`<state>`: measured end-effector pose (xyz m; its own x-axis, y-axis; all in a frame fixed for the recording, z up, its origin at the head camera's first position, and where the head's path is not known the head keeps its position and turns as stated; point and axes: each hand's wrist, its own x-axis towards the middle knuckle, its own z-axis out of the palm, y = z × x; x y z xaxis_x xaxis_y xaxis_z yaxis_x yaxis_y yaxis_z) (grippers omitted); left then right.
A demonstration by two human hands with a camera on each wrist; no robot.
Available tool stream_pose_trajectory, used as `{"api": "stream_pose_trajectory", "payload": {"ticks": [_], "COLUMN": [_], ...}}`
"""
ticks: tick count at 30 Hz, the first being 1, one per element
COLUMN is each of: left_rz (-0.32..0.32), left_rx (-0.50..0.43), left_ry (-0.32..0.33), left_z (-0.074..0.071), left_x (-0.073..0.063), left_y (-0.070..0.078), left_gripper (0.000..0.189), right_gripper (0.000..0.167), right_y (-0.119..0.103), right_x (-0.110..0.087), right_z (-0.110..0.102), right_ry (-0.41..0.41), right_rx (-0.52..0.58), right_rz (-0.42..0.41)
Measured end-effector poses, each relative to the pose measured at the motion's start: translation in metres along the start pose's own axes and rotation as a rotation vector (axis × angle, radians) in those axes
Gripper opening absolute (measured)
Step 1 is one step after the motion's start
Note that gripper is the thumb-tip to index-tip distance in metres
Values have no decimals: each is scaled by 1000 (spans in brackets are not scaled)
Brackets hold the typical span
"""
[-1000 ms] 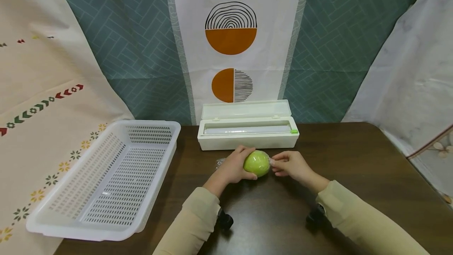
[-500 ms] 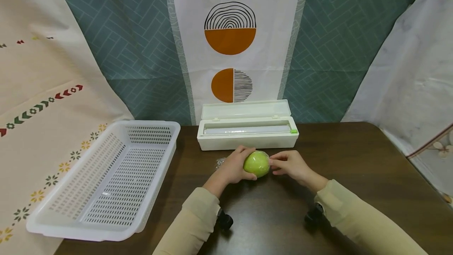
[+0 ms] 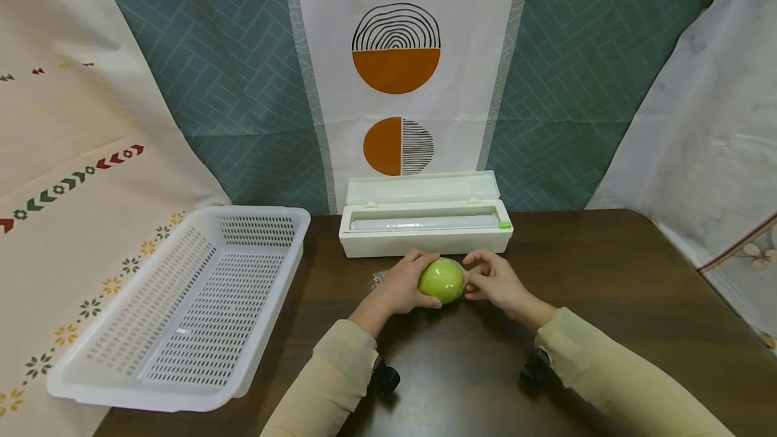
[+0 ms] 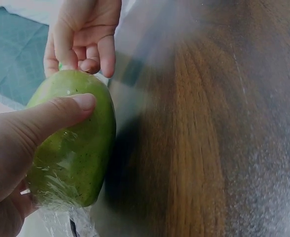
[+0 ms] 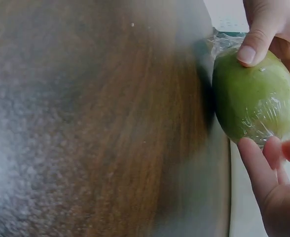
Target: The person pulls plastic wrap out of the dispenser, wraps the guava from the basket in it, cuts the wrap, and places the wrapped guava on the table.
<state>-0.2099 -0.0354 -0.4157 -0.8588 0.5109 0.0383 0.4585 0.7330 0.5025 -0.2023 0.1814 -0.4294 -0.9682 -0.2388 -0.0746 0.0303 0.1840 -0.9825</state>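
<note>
A smooth, speckled green fruit (image 3: 442, 282) wrapped in clear cling film (image 4: 66, 217) is held just above or on the table; which of the two, I cannot tell. My left hand (image 3: 402, 285) grips it from the left, with the thumb across its near side. A crumpled tail of film sticks out behind that hand. At the fruit's right end, my right hand (image 3: 496, 283) pinches the gathered film between thumb and fingertips, its index finger bent and raised in the head view. The right wrist view shows creased film (image 5: 258, 123) drawn together at these fingertips.
Behind the hands stands a white cling film dispenser (image 3: 425, 243), lid raised, with a film roll (image 3: 425, 223) inside and a green slider (image 3: 504, 225) at its right. A white perforated basket (image 3: 243, 383) lies at the left of the dark wooden table (image 3: 607, 275). Fabric hangs behind.
My right hand has shifted slightly left and up against the fruit's end, and its index finger has lifted. The left hand and the fruit stay almost still.
</note>
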Motion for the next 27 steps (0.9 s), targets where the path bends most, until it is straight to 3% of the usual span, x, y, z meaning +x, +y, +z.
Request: {"api": "stream_pose_trajectory", "payload": {"ticks": [8, 16, 21, 27], "left_rz": [-4, -1, 3, 14], "left_rx": [-26, -25, -31, -20], "left_ry": [-4, -12, -11, -2], "left_z": [-3, -3, -1, -2], "left_x": [0, -2, -1, -1], "left_y": [0, -1, -1, 0], "left_gripper": [85, 85, 84, 84], "right_gripper": [28, 40, 35, 24], "right_y": [0, 4, 5, 3], "right_x": [0, 0, 1, 1], "right_z": [-3, -9, -9, -6], "right_ry": [6, -58, -49, -18], "right_rx": [-12, -41, -57, -155], "right_rz": [-4, -8, -18, -43]}}
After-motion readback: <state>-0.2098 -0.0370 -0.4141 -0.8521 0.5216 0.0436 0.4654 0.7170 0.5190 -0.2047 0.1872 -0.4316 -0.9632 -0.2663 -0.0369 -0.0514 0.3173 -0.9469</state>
